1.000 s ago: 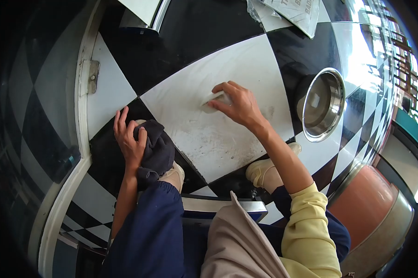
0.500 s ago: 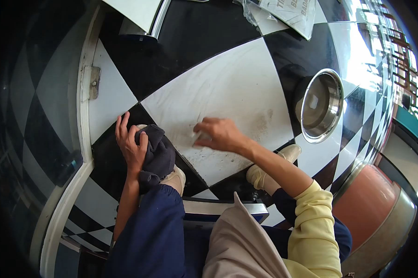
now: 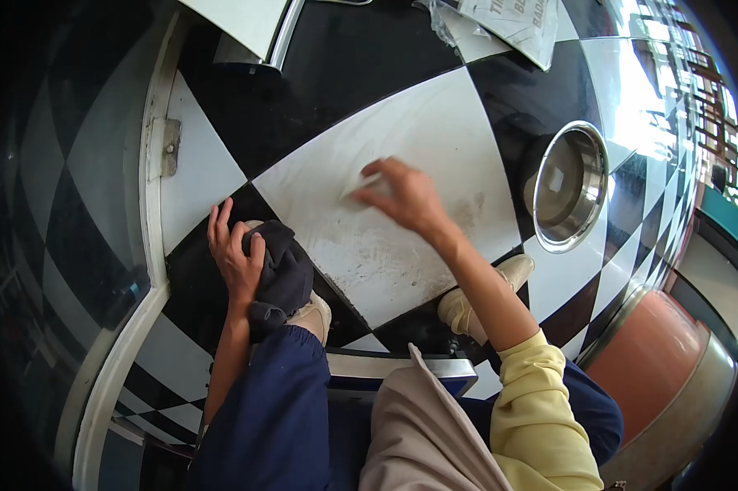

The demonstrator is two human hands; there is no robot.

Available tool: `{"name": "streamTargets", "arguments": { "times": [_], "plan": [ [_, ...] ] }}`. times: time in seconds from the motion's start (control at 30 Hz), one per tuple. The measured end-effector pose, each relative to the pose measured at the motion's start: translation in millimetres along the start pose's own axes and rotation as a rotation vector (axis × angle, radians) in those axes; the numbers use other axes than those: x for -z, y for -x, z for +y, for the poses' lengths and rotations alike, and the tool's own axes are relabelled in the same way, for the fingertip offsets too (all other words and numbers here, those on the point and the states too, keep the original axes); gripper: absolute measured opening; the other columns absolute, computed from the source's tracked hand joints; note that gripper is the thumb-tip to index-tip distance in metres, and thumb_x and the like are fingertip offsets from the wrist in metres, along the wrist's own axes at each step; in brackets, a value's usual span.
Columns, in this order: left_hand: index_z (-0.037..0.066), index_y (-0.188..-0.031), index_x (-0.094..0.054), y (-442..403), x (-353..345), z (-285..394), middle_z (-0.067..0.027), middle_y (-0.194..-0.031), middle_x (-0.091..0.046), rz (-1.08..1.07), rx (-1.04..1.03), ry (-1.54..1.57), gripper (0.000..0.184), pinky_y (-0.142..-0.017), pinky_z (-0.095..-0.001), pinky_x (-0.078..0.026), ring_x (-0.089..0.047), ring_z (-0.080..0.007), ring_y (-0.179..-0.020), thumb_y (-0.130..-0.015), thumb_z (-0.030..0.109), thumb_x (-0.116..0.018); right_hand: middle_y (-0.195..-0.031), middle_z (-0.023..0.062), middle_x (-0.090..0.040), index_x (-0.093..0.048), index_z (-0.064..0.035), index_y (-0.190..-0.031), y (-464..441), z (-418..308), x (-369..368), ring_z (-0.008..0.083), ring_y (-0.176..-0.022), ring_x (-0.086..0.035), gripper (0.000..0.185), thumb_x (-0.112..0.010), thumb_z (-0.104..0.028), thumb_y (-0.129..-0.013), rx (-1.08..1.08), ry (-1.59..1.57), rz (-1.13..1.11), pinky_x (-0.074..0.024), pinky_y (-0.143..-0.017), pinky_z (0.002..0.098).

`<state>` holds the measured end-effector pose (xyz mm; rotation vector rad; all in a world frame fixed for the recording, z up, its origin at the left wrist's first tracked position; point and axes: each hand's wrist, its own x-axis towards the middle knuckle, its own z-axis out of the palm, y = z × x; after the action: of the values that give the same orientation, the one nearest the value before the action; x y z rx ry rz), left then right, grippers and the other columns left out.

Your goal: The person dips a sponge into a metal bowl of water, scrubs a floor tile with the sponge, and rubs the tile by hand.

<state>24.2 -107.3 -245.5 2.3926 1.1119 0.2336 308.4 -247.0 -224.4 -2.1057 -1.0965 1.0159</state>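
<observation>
My right hand [image 3: 406,195] is curled above a large white floor tile [image 3: 385,286], its fingers pinched on a small whitish piece [image 3: 361,190] that is blurred; its kind cannot be made out. Grey-brown smudges mark the tile, mostly on the right and near edges. A bunched dark grey cloth [image 3: 283,266] lies over my left shoe. My left hand [image 3: 236,254] holds the cloth's left side, thumb over it and the other fingers pointing forward.
A steel basin [image 3: 604,184] with liquid in it stands to the right on the floor. Along the left runs a white frame [image 3: 149,221] with a metal plate. A sign panel [image 3: 520,29] lies at the top. An orange rounded piece of furniture [image 3: 651,352] stands at lower right.
My right hand has moved forward and slightly right over the white tile, with the whitish piece still in its fingers. My left hand and the cloth have stayed in place.
</observation>
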Motion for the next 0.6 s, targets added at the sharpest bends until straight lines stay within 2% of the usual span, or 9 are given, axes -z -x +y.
{"name": "streamTargets", "arguments": {
  "times": [0.07,0.1,0.13,0.27,0.33,0.43,0.47,0.6],
  "plan": [
    [0.002,-0.079,-0.055,-1.8,-2.8,-1.1,-0.0143,-0.144,-0.048,0.008,-0.009,-0.007,0.014,-0.113,-0.0516,-0.027,-0.036,-0.0397,-0.137,-0.082,0.015,-0.057,-0.097,0.0116,-0.068,-0.068,-0.0093,-0.103,17.0,-8.6,-23.4,0.0304,-0.089,-0.069,0.036,-0.077,-0.036,-0.08,0.119,0.109,-0.216,-0.0544,-0.078,0.0395],
    [0.002,-0.079,-0.056,-1.6,-2.6,-0.9,-0.0143,-0.144,-0.048,0.01,-0.012,-0.011,0.014,-0.113,-0.0517,-0.027,-0.036,-0.0397,-0.137,-0.082,0.015,-0.057,-0.101,0.0117,-0.068,-0.068,-0.0131,-0.106,21.3,-11.3,-31.4,0.0329,-0.09,-0.067,0.04,-0.075,-0.042,-0.079,0.176,0.126,-0.364,-0.0535,-0.081,0.0441],
    [0.002,-0.08,-0.056,-1.3,-2.3,-2.1,-0.0144,-0.144,-0.048,0.009,-0.015,-0.015,0.014,-0.113,-0.0518,-0.027,-0.036,-0.0397,-0.137,-0.082,0.015,-0.057,-0.102,0.0123,-0.067,-0.068,-0.0137,-0.107,26.0,-10.0,-34.1,0.0328,-0.091,-0.067,0.041,-0.075,-0.042,-0.079,0.196,0.129,-0.39,-0.0531,-0.082,0.0448],
    [0.001,-0.081,-0.058,1.3,-1.5,-5.3,-0.0144,-0.143,-0.049,0.01,-0.023,-0.005,0.014,-0.113,-0.0519,-0.027,-0.036,-0.0398,-0.137,-0.082,0.015,-0.057,-0.1,0.013,-0.068,-0.066,-0.0088,-0.104,2.6,4.4,-2.7,0.0335,-0.086,-0.067,0.038,-0.077,-0.035,-0.079,-0.041,-0.057,0.041,-0.0533,-0.075,0.041],
    [0.001,-0.082,-0.059,-0.5,-3.8,-7.2,-0.0142,-0.143,-0.049,0.011,-0.041,-0.012,0.014,-0.113,-0.0517,-0.028,-0.037,-0.0396,-0.137,-0.082,0.015,-0.057,-0.1,0.013,-0.068,-0.066,-0.0093,-0.104,6.5,4.2,-10.8,0.0338,-0.089,-0.067,0.039,-0.077,-0.037,-0.078,-0.018,-0.07,0.107,-0.0533,-0.076,0.0425],
    [0.001,-0.083,-0.06,-1.0,-4.9,-6.8,-0.013,-0.142,-0.05,0.036,-0.029,-0.021,0.014,-0.113,-0.0511,-0.029,-0.038,-0.0392,-0.136,-0.082,0.015,-0.058,-0.099,0.0132,-0.067,-0.067,-0.0118,-0.104,32.9,-14.9,-40.6,0.0337,-0.094,-0.067,0.037,-0.074,-0.039,-0.08,0.109,0.096,-0.276,-0.0525,-0.082,0.044],
    [0.001,-0.084,-0.06,-1.1,-4.8,-8.2,-0.0125,-0.142,-0.05,0.04,-0.036,-0.023,0.015,-0.112,-0.0508,-0.029,-0.038,-0.0389,-0.136,-0.082,0.016,-0.058,-0.099,0.0135,-0.067,-0.067,-0.0118,-0.104,38.0,-17.7,-42.9,0.0329,-0.094,-0.067,0.038,-0.075,-0.04,-0.08,0.154,0.128,-0.302,-0.0526,-0.082,0.0434],
    [0.002,-0.085,-0.062,-0.7,-5.2,-11.6,-0.0117,-0.141,-0.052,0.026,-0.032,-0.031,0.016,-0.112,-0.0493,-0.031,-0.039,-0.0372,-0.136,-0.082,0.017,-0.059,-0.099,0.0133,-0.068,-0.067,-0.0101,-0.103,19.7,-0.4,-24.7,0.033,-0.087,-0.067,0.034,-0.077,-0.033,-0.08,-0.04,-0.063,0.157,-0.0527,-0.077,0.042]
  ]
}}
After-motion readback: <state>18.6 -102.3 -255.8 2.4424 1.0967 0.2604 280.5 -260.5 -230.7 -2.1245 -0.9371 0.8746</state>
